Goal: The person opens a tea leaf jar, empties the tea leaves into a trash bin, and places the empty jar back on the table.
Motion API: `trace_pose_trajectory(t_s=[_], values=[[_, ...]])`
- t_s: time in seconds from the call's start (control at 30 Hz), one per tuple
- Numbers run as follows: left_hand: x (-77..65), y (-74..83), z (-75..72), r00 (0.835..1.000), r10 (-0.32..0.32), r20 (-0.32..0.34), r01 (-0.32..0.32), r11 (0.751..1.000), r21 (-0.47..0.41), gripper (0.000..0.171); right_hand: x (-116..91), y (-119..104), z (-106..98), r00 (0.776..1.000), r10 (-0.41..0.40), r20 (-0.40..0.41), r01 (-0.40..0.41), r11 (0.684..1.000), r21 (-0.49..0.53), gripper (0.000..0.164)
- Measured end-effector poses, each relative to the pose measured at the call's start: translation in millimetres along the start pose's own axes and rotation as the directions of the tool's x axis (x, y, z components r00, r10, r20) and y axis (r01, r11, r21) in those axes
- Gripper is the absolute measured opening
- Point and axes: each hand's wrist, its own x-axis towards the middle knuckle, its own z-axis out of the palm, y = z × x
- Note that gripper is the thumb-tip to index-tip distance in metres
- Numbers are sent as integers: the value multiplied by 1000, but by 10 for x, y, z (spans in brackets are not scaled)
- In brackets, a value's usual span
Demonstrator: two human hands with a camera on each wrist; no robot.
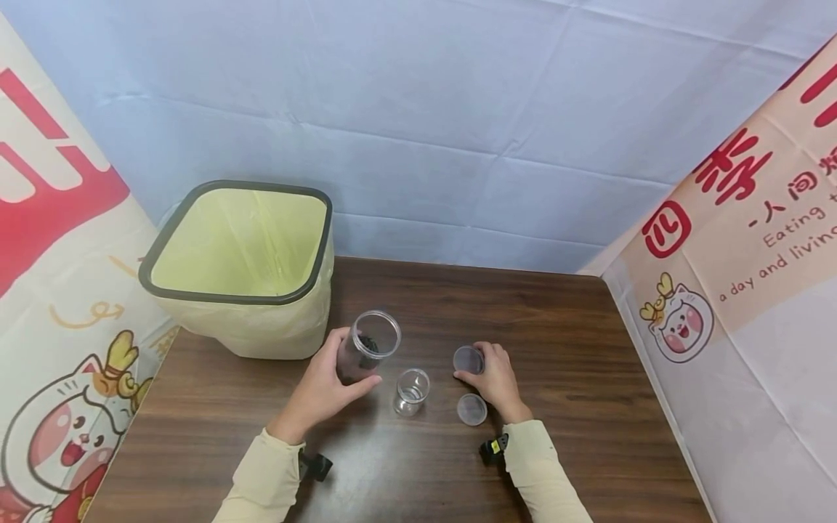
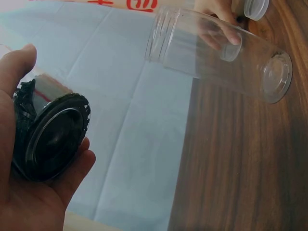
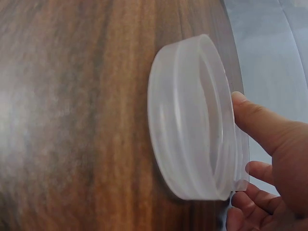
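In my left hand (image 1: 327, 385) I grip a tall clear plastic jar (image 1: 381, 330), tilted and lidless at the top, off the table. Dark, dry-looking stuff (image 1: 368, 343) lies at its bottom; the left wrist view shows it black through the jar's base (image 2: 57, 139). Just right of it a second clear jar (image 1: 412, 392) stands upright, without a lid and with nothing inside. My right hand (image 1: 497, 378) holds a round translucent lid (image 1: 468, 360) between thumb and fingers, low over the table. Nearer to me lies another such lid (image 1: 472, 410), large in the foreground of the right wrist view (image 3: 175, 120).
A yellow-lined bin (image 1: 314, 319) with a dark rim stands at the back left of the wooden table (image 1: 562, 349). Behind the table hangs a pale blue cloth (image 1: 425, 145); printed sheets (image 1: 739, 290) flank both sides.
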Motion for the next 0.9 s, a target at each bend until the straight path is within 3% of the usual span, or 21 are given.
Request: trace_pose_trajectory(t_s=[0.43,0.9], values=[[16,26,-41,1000,9,-23,-8,999,33,69,7,5,-10,999,-28,-29,29,1000,4,76],[-3,87,-245,998,13,-57,-8,997,79,71,70,-151,-252,991,-61,-118,70,995,75,45]])
